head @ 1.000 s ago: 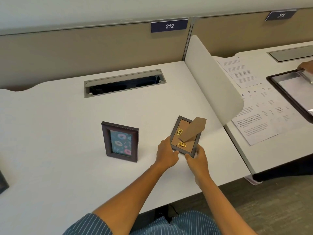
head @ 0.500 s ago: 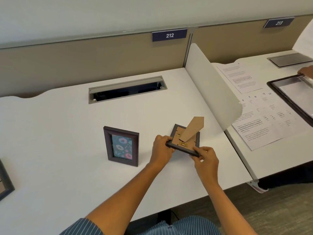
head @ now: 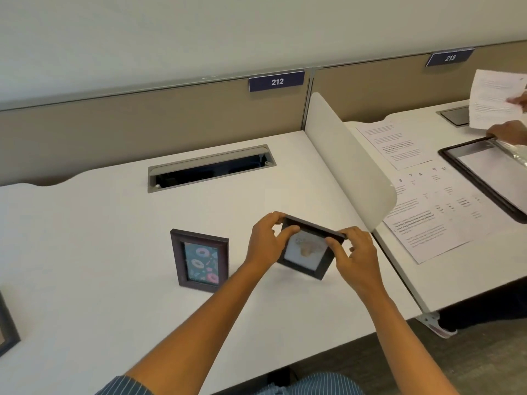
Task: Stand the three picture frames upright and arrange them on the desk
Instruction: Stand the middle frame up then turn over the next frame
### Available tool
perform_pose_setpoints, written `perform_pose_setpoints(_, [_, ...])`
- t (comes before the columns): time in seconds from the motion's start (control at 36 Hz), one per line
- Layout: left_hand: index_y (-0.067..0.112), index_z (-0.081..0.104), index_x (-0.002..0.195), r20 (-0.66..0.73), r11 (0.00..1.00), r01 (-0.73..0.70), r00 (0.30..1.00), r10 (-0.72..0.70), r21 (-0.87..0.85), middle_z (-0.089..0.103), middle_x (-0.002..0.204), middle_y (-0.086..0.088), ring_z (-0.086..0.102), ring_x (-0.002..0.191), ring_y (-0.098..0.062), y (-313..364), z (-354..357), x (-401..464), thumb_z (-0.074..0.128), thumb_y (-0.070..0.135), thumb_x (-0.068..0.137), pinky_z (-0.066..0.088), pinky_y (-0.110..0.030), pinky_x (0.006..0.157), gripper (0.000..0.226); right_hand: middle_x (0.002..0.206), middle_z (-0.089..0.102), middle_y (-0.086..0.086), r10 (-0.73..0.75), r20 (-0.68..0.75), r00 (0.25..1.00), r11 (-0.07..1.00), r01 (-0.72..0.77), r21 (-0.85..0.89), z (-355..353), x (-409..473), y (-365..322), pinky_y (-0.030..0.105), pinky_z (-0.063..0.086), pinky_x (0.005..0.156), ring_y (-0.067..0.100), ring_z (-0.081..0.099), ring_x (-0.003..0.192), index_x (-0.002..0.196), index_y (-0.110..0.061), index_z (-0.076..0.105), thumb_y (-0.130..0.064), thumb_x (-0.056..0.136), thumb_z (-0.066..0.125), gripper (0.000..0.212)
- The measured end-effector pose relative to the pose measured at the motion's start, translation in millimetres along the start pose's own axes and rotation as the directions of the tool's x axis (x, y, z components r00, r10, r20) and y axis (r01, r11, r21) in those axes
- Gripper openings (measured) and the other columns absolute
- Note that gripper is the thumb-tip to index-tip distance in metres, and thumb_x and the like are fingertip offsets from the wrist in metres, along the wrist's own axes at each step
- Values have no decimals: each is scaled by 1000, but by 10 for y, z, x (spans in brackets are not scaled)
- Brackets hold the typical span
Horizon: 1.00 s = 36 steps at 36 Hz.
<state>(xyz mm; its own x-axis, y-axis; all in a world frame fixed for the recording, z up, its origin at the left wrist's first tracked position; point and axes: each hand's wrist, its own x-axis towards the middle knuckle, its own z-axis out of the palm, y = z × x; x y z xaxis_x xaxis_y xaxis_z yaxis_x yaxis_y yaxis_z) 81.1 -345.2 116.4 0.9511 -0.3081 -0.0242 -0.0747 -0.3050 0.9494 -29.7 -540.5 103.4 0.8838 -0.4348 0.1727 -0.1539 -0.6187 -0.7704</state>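
Note:
A dark frame with a donut picture (head: pixel 200 260) stands upright on the white desk (head: pixel 114 223), left of my hands. Both hands hold a second dark frame (head: pixel 306 253), its pale picture side facing me, tilted with its lower edge near the desk. My left hand (head: pixel 268 240) grips its left side and my right hand (head: pixel 352 256) its right side. Its cardboard stand is hidden behind it. A corner of a third frame (head: pixel 7 329) lies flat at the far left edge of the view.
A cable slot (head: pixel 211 168) is cut into the desk behind the frames. A white curved divider (head: pixel 348 163) separates my desk from the neighbouring one, where another person's hands (head: pixel 510 132) handle papers (head: pixel 422 192) and a black clipboard (head: pixel 484 178).
I have turned the second frame over: its cardboard back and stand faced up before, now the picture side faces me and it is tipped up toward standing.

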Motion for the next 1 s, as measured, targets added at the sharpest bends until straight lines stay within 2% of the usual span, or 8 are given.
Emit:
perform_pose_setpoints(0.14, [23,75,111,82,946,176,984,-160,-272,80,104,3,76,96,-10,176,-62,-69,74,30,97,63,-25,80,16,85,78,0,276,23,961,906,-268,327,-86,48,-228,24,59,62,19,73,82,92,-18,75,-42,100,77,25])
perform_pose_setpoints(0.25, [21,76,114,122,866,283,959,-256,-412,82,105,0,78,100,-16,262,-107,-150,71,32,99,62,-28,79,19,90,83,9,372,73,926,789,-356,502,-136,74,-398,37,63,73,28,79,90,93,-13,78,-45,99,77,33])
perform_pose_setpoints(0.33, [21,78,111,124,828,342,939,-321,-444,84,99,2,79,91,-9,334,-151,-188,73,34,98,59,-20,69,19,89,83,8,406,123,906,729,-402,554,-162,87,-490,44,62,79,23,81,88,92,-10,79,-46,98,77,36])
perform_pose_setpoints(0.42, [24,80,101,102,804,393,915,-391,-447,84,91,5,77,76,-3,406,-185,-194,75,34,96,57,-16,58,12,89,83,8,432,159,888,694,-440,570,-168,90,-559,41,62,77,20,81,87,93,-8,78,-49,97,76,41])
perform_pose_setpoints(0.61, [21,82,94,115,767,447,887,-448,-461,84,85,3,76,71,-6,509,-247,-194,79,30,94,59,-28,67,10,88,82,13,476,162,864,661,-473,582,-165,90,-634,37,59,70,13,78,73,96,-2,79,-51,96,77,48])
perform_pose_setpoints(0.81, [20,82,101,118,788,432,897,-426,-438,84,88,4,77,74,-7,515,-251,-236,79,32,93,59,-25,65,15,87,84,10,474,177,863,665,-482,571,-198,73,-643,34,59,68,11,79,72,99,-4,80,-50,98,76,46])
perform_pose_setpoints(0.89, [19,79,111,176,822,373,928,-329,-430,84,96,3,80,88,-10,504,-293,-258,80,31,92,62,-23,68,23,89,84,8,452,175,874,670,-463,580,-241,52,-633,33,59,70,16,82,79,98,-13,82,-54,97,74,42])
perform_pose_setpoints(1.0, [19,79,106,237,907,256,954,-182,-335,84,96,-1,81,93,-14,462,-360,-271,85,22,87,65,-25,70,20,95,85,3,386,209,899,685,-431,588,-319,14,-586,21,61,63,12,82,89,93,-28,84,-64,92,71,38])
